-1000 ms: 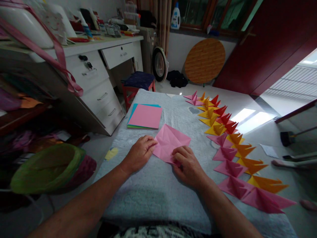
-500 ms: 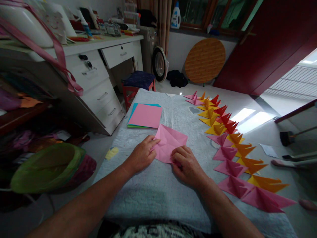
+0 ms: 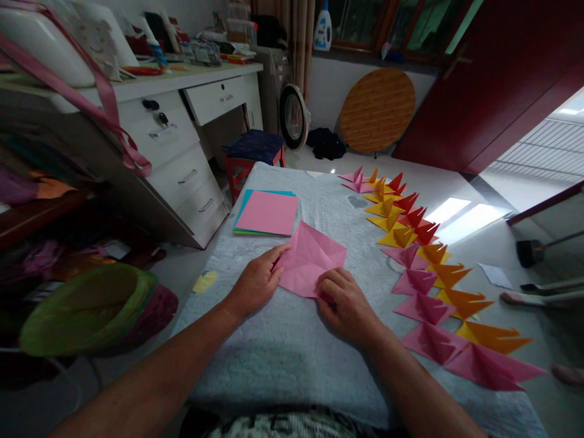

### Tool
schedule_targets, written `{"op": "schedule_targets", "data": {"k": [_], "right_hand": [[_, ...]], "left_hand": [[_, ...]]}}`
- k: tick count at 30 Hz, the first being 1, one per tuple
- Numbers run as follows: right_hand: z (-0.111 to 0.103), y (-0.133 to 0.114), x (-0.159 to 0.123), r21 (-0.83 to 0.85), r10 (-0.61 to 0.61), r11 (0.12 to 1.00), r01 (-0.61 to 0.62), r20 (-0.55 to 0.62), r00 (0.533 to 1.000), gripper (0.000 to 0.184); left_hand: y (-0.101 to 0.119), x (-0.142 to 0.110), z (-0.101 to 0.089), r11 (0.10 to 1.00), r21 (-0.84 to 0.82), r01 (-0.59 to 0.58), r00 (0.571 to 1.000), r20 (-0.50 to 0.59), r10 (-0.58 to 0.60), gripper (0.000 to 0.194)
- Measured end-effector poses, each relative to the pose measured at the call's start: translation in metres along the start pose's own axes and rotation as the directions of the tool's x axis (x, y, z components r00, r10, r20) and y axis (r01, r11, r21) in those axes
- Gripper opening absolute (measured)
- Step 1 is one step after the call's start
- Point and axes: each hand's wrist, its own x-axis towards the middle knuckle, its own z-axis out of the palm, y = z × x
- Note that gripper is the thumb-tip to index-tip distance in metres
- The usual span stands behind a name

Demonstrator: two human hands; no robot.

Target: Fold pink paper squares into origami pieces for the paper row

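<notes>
We work at a surface [image 3: 274, 371] covered with a pale blue-grey cloth. The pink sheet [image 3: 312, 258] is located near the middle of this surface, directly in front of us, turned so that one corner points away; crease lines cross its face. Our left hand [image 3: 256, 281] is closed on the left edge of the sheet, with the thumb on the near side and the fingers farther along the edge. Our right hand [image 3: 345, 302] is closed on the near right edge, fingers curled over the paper; the thumb is partly hidden. Just beyond the sheet, to the left, we find the paper stack [image 3: 268, 213], pink on top, with blue showing at the far and left edges and green at the near edge. We cannot tell whether the sheet and the stack touch. Along the right side of the surface, well apart from the sheet, folded paper pieces stand in staggered rows: pink pieces [image 3: 414, 282] at the near and far ends, yellow pieces [image 3: 387, 224], red pieces [image 3: 414, 218] and orange pieces [image 3: 449, 277]. Beyond the far left corner we note a stool [image 3: 254, 147] with a dark blue seat.
</notes>
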Motion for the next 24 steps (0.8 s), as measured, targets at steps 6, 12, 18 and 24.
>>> {"op": "schedule_targets", "data": {"k": [6, 12, 18, 24], "right_hand": [[-0.0006, -0.0010, 0.0004, 0.013, -0.009, 1.000, 0.010, -0.028, 1.000, 0.016], [0.0000, -0.0015, 0.0012, 0.010, -0.012, 1.000, 0.012, -0.009, 1.000, 0.016], [0.0011, -0.0015, 0.0020, 0.007, -0.007, 1.000, 0.007, 0.004, 1.000, 0.015], [0.0017, -0.0028, 0.0021, 0.002, -0.003, 1.000, 0.003, 0.015, 1.000, 0.015]], "left_hand": [[0.0011, 0.0017, 0.0038, 1.000, -0.029, 0.000, 1.000, -0.026, -0.001, 0.053], [-0.0019, 0.0019, 0.0036, 0.980, 0.197, -0.010, 0.995, -0.092, 0.029, 0.047], [-0.0046, 0.0006, 0.0021, 0.963, 0.255, 0.083, 0.993, -0.099, -0.060, 0.047], [0.0002, 0.0014, 0.0070, 0.981, 0.189, 0.036, 0.995, -0.097, -0.018, 0.051]]}}
